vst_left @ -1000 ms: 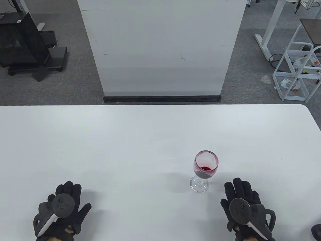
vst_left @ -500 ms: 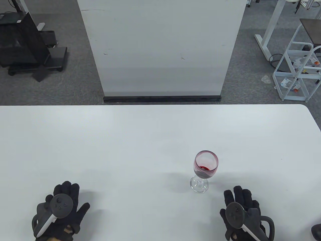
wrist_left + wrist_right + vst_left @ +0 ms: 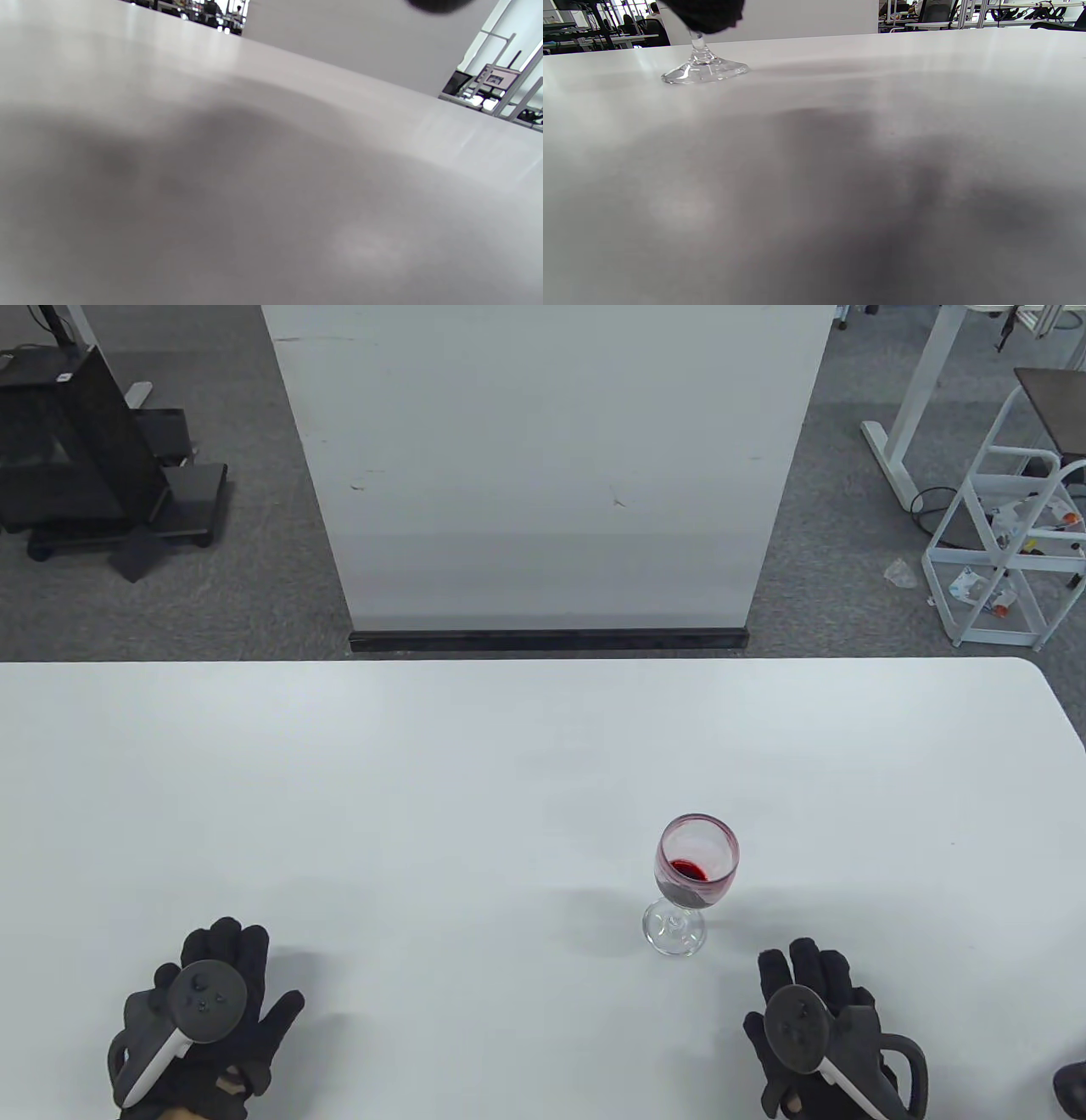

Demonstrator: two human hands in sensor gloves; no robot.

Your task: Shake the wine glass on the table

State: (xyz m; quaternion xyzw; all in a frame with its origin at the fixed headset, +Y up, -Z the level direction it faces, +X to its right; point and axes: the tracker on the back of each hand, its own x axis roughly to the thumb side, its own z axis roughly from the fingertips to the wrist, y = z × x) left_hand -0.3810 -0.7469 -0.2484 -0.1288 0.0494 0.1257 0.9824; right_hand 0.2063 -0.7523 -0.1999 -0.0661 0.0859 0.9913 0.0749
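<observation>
A wine glass (image 3: pixel 691 874) with a little red wine stands upright on the white table (image 3: pixel 424 780), right of centre. Its clear foot shows in the right wrist view (image 3: pixel 704 70). My right hand (image 3: pixel 806 984) lies flat, palm down, on the table near the front edge, just right of the glass and apart from it. My left hand (image 3: pixel 225 959) lies flat on the table at the front left, far from the glass. Both hands hold nothing. A dark fingertip (image 3: pixel 706 15) hides part of the glass stem in the right wrist view.
A white panel (image 3: pixel 547 466) stands behind the table's far edge. A white frame rack (image 3: pixel 1010 534) is on the floor at the right, dark equipment (image 3: pixel 85 458) at the left.
My right hand has drawn back toward the front edge, away from the glass. My left hand shifted slightly back. The glass has stayed in place.
</observation>
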